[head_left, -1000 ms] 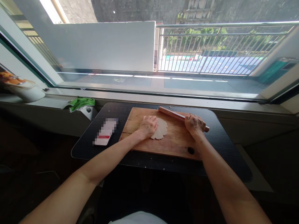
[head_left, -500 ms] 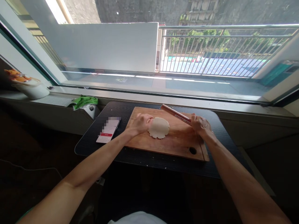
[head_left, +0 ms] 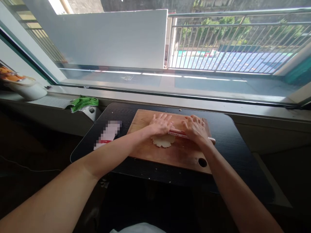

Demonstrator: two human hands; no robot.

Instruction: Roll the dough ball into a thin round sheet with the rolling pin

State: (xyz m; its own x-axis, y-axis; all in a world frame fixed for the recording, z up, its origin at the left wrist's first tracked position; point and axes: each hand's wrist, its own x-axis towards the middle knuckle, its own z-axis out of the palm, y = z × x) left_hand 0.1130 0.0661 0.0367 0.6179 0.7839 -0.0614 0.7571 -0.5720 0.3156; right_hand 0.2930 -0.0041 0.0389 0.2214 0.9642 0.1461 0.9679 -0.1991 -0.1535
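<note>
A rolling pin [head_left: 179, 133] with a red printed band lies over the upper part of a flat, pale piece of dough [head_left: 163, 141]. The dough is roughly round with a ragged front edge; its far part is hidden. Beneath it is a wooden cutting board [head_left: 181, 152] with a round hole near one corner. My left hand [head_left: 161, 124] rests flat on the pin's left part, fingers stretched forward. Over the right part lies my right hand [head_left: 195, 127], open with fingers spread, and the pin's end sticks out beyond it.
The board is on a small black table [head_left: 230, 142] with scattered crumbs. A phone [head_left: 109, 132] lies left of the board. A green cloth [head_left: 84, 103] and a white pot [head_left: 28, 88] are on the ledge below the window.
My right hand has brought the rolling pin from its raised slant down onto the dough. My left hand has moved from the dough's left edge onto the pin. The view has shifted slightly.
</note>
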